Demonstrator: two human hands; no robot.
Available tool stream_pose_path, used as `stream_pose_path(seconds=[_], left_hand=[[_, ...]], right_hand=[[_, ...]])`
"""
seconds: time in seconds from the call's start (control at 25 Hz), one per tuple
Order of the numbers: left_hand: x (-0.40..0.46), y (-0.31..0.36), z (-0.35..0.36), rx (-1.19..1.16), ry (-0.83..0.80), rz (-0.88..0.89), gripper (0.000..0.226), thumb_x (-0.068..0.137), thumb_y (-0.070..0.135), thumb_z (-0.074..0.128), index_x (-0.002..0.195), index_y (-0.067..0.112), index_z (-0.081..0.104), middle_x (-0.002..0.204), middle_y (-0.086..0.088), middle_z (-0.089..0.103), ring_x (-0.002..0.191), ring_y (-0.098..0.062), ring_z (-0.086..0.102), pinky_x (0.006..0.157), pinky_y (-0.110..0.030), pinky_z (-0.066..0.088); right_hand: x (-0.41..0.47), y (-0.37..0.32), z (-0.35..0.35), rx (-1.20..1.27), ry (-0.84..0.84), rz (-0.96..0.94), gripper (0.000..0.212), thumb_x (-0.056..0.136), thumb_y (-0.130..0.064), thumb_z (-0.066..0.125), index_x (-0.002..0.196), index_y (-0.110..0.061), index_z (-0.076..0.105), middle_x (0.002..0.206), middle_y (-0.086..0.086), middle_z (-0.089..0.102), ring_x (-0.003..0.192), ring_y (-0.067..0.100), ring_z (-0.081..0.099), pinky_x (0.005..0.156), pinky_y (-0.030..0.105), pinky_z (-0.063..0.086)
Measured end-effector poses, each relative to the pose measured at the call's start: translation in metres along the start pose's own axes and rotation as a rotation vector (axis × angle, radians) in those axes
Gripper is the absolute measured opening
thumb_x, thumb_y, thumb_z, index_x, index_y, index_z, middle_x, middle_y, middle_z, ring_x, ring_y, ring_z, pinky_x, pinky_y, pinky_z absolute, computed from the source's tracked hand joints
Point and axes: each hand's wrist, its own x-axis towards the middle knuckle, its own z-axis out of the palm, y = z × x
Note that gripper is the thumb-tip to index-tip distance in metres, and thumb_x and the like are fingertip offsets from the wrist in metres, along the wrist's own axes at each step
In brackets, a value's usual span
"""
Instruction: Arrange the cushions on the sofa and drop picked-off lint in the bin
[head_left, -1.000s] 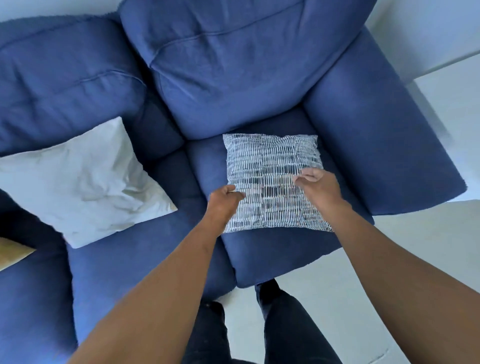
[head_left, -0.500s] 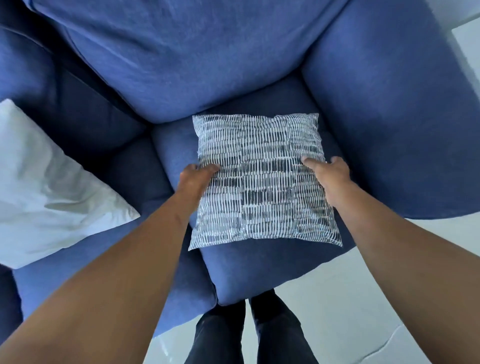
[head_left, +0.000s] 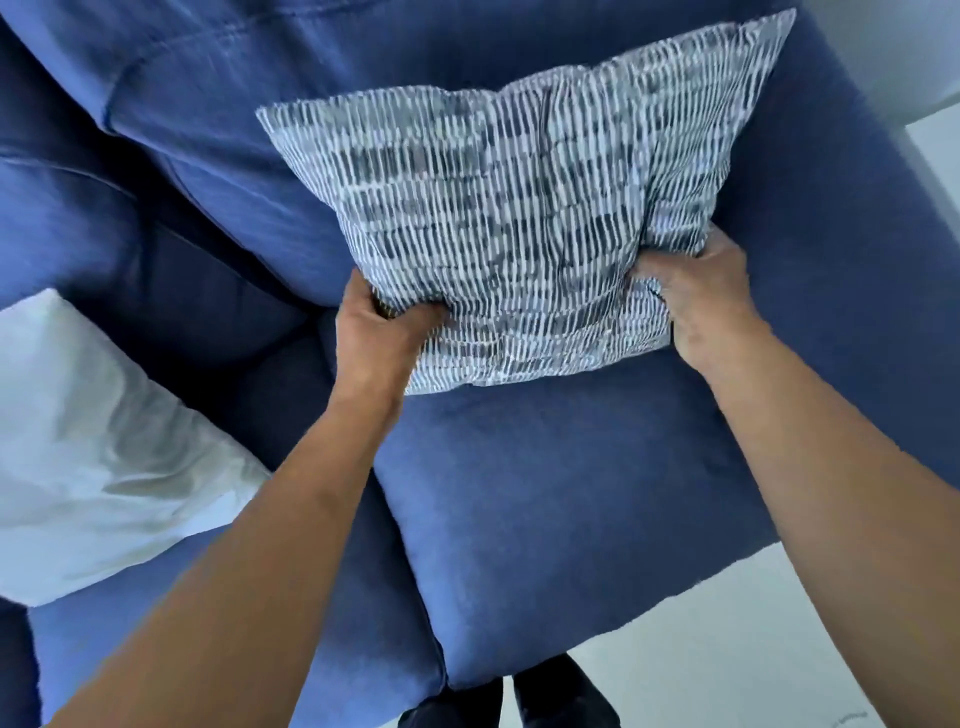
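A blue-and-white striped cushion (head_left: 524, 218) stands tilted against the back cushion of the blue sofa (head_left: 571, 499), its lower edge on the right seat. My left hand (head_left: 379, 332) grips its lower left corner. My right hand (head_left: 701, 301) grips its lower right corner, and the fabric bunches under both sets of fingers. A white cushion (head_left: 98, 452) lies flat on the left seat, apart from both hands. No bin and no lint show in this view.
The sofa's right armrest (head_left: 857, 270) rises right beside the striped cushion. White floor (head_left: 727, 649) runs along the seat's front edge at lower right. My dark-trousered legs (head_left: 519, 696) stand against the sofa front.
The striped cushion lay flat on the seat with my hands at its sides; now both hands grip its near corners and it is raised up against the back cushion. The view has moved closer.
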Motion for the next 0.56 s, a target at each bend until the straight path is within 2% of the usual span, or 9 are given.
stream_pose_path(seconds=[0.04,0.08,0.16,0.24,0.32,0.4,0.44,0.48,0.56], left_hand=[[0.012,-0.001,0.005,-0.003,0.042,-0.002,0.047,0.073,0.001,0.076,0.113,0.022,0.062,0.107,0.000,0.074,0.105,-0.030,0.070,0.090,-0.046,0.061],[0.023,-0.005,0.011,-0.010,0.066,-0.018,0.050,0.073,0.003,0.078,0.117,0.021,0.061,0.109,0.000,0.074,0.105,-0.026,0.071,0.090,-0.044,0.061],[0.040,-0.020,0.020,0.046,0.095,-0.080,0.054,0.075,0.006,0.082,0.123,0.016,0.059,0.110,0.000,0.072,0.103,-0.021,0.071,0.090,-0.039,0.061],[0.053,-0.034,0.024,0.144,0.128,-0.127,0.054,0.077,0.015,0.086,0.124,0.012,0.060,0.106,0.003,0.071,0.100,-0.018,0.071,0.086,-0.036,0.061],[0.060,-0.038,0.027,0.194,0.195,-0.077,0.051,0.074,0.025,0.087,0.119,0.014,0.064,0.104,0.004,0.073,0.095,-0.016,0.071,0.086,-0.040,0.061],[0.056,-0.038,0.029,0.220,0.258,0.019,0.049,0.074,0.028,0.085,0.117,0.017,0.064,0.106,0.005,0.074,0.096,-0.015,0.070,0.087,-0.037,0.060],[0.051,-0.037,0.030,0.218,0.273,0.051,0.048,0.076,0.026,0.084,0.119,0.018,0.063,0.109,0.006,0.073,0.098,-0.013,0.069,0.087,-0.033,0.059],[0.046,-0.039,0.030,0.212,0.273,0.065,0.048,0.079,0.025,0.083,0.122,0.019,0.062,0.111,0.006,0.073,0.100,-0.012,0.069,0.087,-0.029,0.058],[0.039,-0.044,0.030,0.218,0.251,0.036,0.052,0.081,0.027,0.082,0.127,0.020,0.059,0.113,0.009,0.070,0.103,-0.012,0.067,0.088,-0.029,0.055]], right_hand=[[0.020,-0.005,0.010,-0.061,-0.027,-0.007,0.047,0.077,0.013,0.071,0.117,-0.009,0.061,0.097,0.004,0.071,0.074,0.003,0.070,0.069,0.017,0.057],[0.037,-0.007,0.020,-0.129,-0.056,0.015,0.061,0.075,0.010,0.075,0.131,-0.006,0.055,0.103,0.005,0.070,0.081,0.005,0.070,0.074,0.016,0.056],[0.071,0.000,0.034,-0.238,-0.079,0.089,0.076,0.073,0.005,0.078,0.142,-0.004,0.047,0.118,0.010,0.067,0.102,0.020,0.068,0.092,0.030,0.055],[0.103,0.014,0.041,-0.285,-0.089,0.141,0.060,0.081,0.008,0.068,0.137,0.001,0.049,0.115,0.010,0.068,0.104,0.026,0.064,0.095,0.039,0.054],[0.116,0.016,0.045,-0.175,-0.075,0.179,0.039,0.083,0.014,0.055,0.118,-0.004,0.058,0.091,0.005,0.071,0.086,0.020,0.059,0.083,0.036,0.048],[0.111,0.013,0.047,-0.054,-0.034,0.175,0.043,0.080,0.016,0.052,0.112,-0.012,0.060,0.098,0.005,0.070,0.085,0.014,0.058,0.081,0.028,0.037],[0.105,0.013,0.045,-0.042,-0.029,0.162,0.045,0.080,0.017,0.052,0.111,-0.013,0.061,0.101,0.003,0.068,0.084,0.010,0.058,0.067,0.031,0.040],[0.100,0.015,0.043,-0.029,-0.031,0.144,0.046,0.080,0.018,0.052,0.112,-0.013,0.062,0.099,0.001,0.068,0.081,0.007,0.058,0.064,0.022,0.048],[0.091,0.018,0.035,-0.014,-0.085,0.140,0.047,0.081,0.019,0.055,0.116,-0.011,0.062,0.096,-0.002,0.068,0.078,0.007,0.062,0.052,0.020,0.047]])
